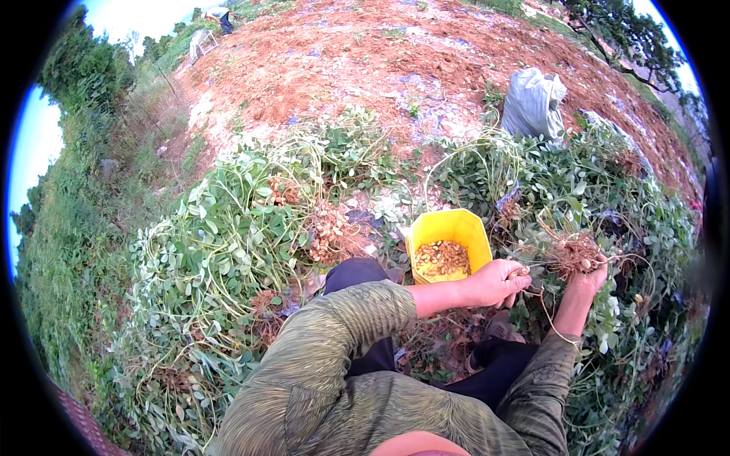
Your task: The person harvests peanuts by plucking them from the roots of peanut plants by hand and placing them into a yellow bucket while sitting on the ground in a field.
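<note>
My left hand (491, 283) is closed around a few peanut pods (518, 273), just right of a yellow plastic bucket (415, 251). Loose peanuts (442, 256) cover much of the bucket's floor. Farther right, my right hand (589, 277) grips the root clump of a peanut plant (572, 254), its thin roots spread above the fingers. A pale stem or root (552, 319) hangs between the two hands and crosses my right wrist. The bucket stands on the ground in front of my bent knees.
Uprooted peanut plants (239, 211) lie heaped on the left, some with pods (328, 231) showing. More plants (627, 285) are piled right. A whitish woven sack (533, 102) stands beyond them. Red tilled soil (353, 68) stretches ahead, where a person (219, 17) bends far off.
</note>
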A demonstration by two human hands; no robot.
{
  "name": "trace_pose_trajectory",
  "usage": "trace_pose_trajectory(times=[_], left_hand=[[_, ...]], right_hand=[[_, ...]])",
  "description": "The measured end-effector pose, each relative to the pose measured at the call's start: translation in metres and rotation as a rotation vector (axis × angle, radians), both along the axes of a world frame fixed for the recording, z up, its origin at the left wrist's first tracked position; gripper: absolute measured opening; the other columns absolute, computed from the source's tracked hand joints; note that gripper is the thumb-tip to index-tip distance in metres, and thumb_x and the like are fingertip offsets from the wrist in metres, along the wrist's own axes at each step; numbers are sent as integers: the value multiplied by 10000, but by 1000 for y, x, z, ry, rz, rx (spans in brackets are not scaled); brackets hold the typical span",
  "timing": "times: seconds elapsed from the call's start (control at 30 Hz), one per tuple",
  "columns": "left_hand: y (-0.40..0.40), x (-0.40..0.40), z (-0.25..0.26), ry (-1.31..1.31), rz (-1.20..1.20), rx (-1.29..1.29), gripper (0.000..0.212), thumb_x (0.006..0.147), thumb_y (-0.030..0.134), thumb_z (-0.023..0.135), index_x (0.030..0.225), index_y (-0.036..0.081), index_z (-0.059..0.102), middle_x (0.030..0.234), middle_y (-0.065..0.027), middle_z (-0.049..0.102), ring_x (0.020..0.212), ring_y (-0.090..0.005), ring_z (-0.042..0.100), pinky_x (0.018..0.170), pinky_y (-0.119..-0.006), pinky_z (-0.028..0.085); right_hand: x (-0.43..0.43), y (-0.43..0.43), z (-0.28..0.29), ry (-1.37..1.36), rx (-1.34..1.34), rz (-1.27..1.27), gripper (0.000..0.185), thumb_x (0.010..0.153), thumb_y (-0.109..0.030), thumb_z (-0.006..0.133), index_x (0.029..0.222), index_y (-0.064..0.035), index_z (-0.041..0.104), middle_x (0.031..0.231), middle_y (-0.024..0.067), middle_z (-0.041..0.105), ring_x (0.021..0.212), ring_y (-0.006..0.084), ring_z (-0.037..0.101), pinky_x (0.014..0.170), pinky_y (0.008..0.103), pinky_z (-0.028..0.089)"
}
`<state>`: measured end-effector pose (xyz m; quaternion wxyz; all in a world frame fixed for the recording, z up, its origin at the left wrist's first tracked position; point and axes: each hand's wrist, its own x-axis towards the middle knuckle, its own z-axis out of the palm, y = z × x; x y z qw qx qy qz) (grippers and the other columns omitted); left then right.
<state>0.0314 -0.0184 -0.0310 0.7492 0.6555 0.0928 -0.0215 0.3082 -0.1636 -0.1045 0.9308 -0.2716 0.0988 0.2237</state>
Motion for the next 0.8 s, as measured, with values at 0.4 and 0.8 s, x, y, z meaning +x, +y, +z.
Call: trace_pose_trajectory(times=[0.4, 0.8], left_hand=[[61, -1, -2, -142, 235, -592, 220, 916, 252, 558, 958, 37, 544, 738, -20, 571, 539, -51, 511, 427, -171, 391], [69, 9, 21, -185, -12, -341, 172, 911, 198, 561, 903, 27, 577, 678, -21, 595, 487, -49, 513, 409, -181, 400]], right_hand=[[-75, 20, 21, -721, -507, -60, 239, 769, -147, 556, 940, 15, 596, 952, 155, 630, 852, 316, 612, 791, 469, 521], [-112, 54, 50, -587, -653, 389, 480, 764, -22, 663, 1181, 39, 433, 1007, 122, 591, 844, 193, 612, 733, 334, 520]])
